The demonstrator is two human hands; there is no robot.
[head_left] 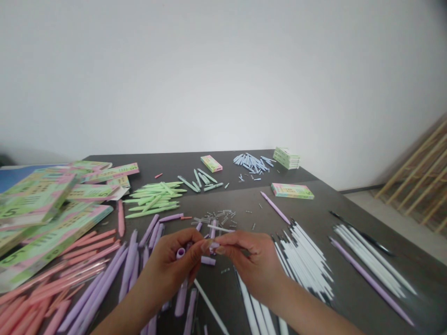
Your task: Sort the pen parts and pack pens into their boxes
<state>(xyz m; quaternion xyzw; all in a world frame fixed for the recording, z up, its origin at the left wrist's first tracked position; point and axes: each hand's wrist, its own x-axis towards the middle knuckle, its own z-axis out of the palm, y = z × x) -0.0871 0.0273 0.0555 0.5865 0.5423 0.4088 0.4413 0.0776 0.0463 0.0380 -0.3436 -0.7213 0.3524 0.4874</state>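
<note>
My left hand (pixel 185 258) is curled around a purple pen barrel (pixel 180 253), its open end showing at the fingers. Thumb and forefinger of that hand meet my right hand (pixel 246 253) at a small light-purple pen part (pixel 213 245). Both fingertip pairs pinch this part; its exact shape is partly covered. A thin white stick (pixel 220 228) shows just above the right fingers, and whether it is held I cannot tell. Below the hands lie more purple barrels (pixel 191 307) and a short purple piece (pixel 208 261).
Left are green-pink boxes (pixel 56 251), coral barrels (pixel 89 249) and green pens (pixel 153 197). Clear small parts (pixel 223 215) lie beyond my hands. White refills (pixel 307 260) and a purple pen (pixel 370 279) are right. Blue pieces (pixel 251 162) and stacked boxes (pixel 287 158) stand at the back.
</note>
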